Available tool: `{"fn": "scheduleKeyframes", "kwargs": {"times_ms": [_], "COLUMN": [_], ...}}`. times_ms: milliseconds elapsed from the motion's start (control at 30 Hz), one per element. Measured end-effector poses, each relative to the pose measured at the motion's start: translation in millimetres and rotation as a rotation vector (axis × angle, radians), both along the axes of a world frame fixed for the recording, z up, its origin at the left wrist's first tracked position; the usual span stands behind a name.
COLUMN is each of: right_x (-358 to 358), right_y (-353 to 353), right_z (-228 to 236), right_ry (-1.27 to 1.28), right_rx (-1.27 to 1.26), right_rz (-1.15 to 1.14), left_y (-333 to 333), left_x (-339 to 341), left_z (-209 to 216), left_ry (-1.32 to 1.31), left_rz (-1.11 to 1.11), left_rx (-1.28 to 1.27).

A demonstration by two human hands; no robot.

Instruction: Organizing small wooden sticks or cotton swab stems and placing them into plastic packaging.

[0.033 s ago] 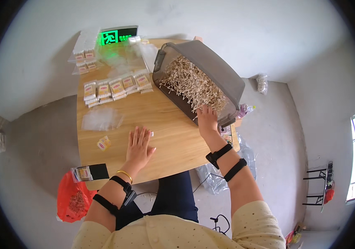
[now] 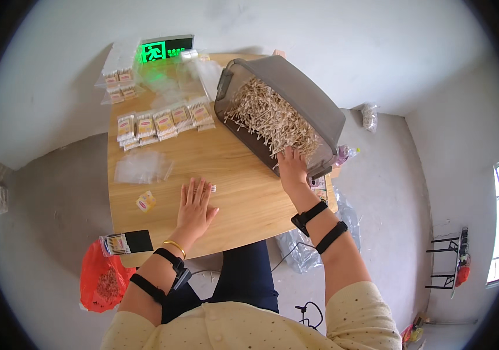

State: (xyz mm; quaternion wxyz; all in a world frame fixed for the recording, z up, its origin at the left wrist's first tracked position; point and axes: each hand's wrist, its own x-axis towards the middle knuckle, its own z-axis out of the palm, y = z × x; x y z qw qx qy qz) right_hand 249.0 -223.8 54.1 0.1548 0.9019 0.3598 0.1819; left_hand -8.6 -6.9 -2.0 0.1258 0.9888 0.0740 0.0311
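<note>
My left hand lies flat on the wooden table, its fingers stretched out and a little apart. Under them is a small row of cotton swabs, only the tips showing at the side. My right hand reaches over the near edge of a grey plastic bin, which is tipped on its side. Its fingers are slightly apart at the edge of a heap of loose cotton swabs; the fingertips are partly hidden. Beside my left hand rests a yellow-and-white printed card.
Packed swab bags stand in rows at the back left, with clear empty bags in front. A lit green exit sign leans by the wall. A black holder with a swab pack overhangs the left edge, above a red bag.
</note>
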Motion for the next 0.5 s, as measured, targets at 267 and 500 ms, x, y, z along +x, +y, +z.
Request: {"fn": "scheduleKeyframes", "kwargs": {"times_ms": [267, 500], "right_x": [-9, -70], "right_y": [46, 135], "right_z": [-2, -26], "right_ry": [0.183, 0.349], "right_rx": [0.021, 0.225], "right_rz": [0.156, 0.371], "left_y": [-2, -6], "left_x": [-28, -33], "left_z": [4, 5], "left_ry": [-0.024, -0.093], "left_rz": [-0.075, -0.078], "left_rx": [0.006, -0.053]}}
